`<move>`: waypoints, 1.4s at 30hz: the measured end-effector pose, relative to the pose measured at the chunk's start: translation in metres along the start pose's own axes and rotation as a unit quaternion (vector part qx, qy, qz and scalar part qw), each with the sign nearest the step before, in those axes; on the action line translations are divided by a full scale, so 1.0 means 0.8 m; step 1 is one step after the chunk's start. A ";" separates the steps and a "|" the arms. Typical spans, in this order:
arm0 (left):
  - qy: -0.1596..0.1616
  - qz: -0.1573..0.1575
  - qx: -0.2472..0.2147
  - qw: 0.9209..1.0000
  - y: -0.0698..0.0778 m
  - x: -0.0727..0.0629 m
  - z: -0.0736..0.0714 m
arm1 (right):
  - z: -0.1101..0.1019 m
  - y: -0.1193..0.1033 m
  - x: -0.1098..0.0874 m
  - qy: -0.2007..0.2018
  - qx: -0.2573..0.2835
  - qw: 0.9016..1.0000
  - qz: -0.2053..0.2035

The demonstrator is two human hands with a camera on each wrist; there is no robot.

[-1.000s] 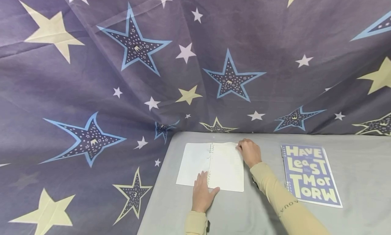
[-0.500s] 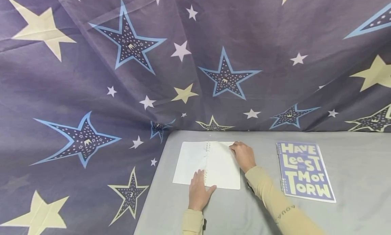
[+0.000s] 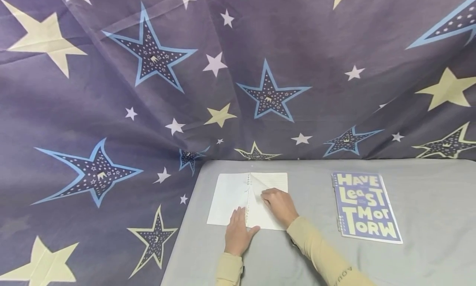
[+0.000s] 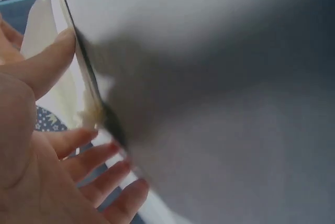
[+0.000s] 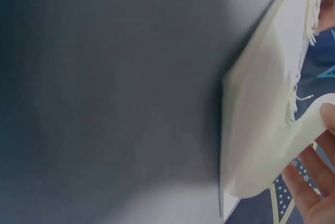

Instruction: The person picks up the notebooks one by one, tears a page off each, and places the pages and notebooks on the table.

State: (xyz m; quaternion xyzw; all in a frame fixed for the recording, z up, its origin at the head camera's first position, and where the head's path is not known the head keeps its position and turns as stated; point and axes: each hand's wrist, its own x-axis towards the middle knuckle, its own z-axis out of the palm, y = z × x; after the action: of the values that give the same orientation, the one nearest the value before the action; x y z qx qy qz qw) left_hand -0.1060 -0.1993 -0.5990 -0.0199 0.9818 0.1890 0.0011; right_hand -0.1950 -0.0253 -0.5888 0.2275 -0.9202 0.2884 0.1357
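A spiral-bound notebook lies open on the grey surface in the head view, its coil running down the middle. My left hand rests at the bottom of the coil with its fingers extended, and the left wrist view shows that hand along the notebook's lower edge. With thumb and fingers, my right hand pinches the upper outer corner of a right-hand page, which is folded back diagonally over the notebook. In the right wrist view the lifted page curves up to the thumb, and lined paper shows beneath it in the head view.
A closed spiral notebook with a purple cover and large pale lettering lies to the right on the grey surface. Dark fabric printed with stars hangs behind and along the left side.
From the right page's top outer corner, my right hand has moved left and toward me, peeling the page's corner back. My left hand stays by the coil. The head view has shifted slightly.
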 end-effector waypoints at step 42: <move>-0.060 0.090 0.062 0.992 -0.002 0.121 -0.019 | 0.013 -0.027 -0.030 -0.011 -0.025 0.999 -0.019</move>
State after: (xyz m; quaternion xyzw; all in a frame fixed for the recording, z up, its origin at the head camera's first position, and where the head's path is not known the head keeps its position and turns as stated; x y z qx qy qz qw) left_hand -0.2028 -0.2102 -0.5863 0.0797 0.9875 0.1283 0.0441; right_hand -0.1648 -0.0388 -0.5964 0.2445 -0.9239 0.2607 0.1369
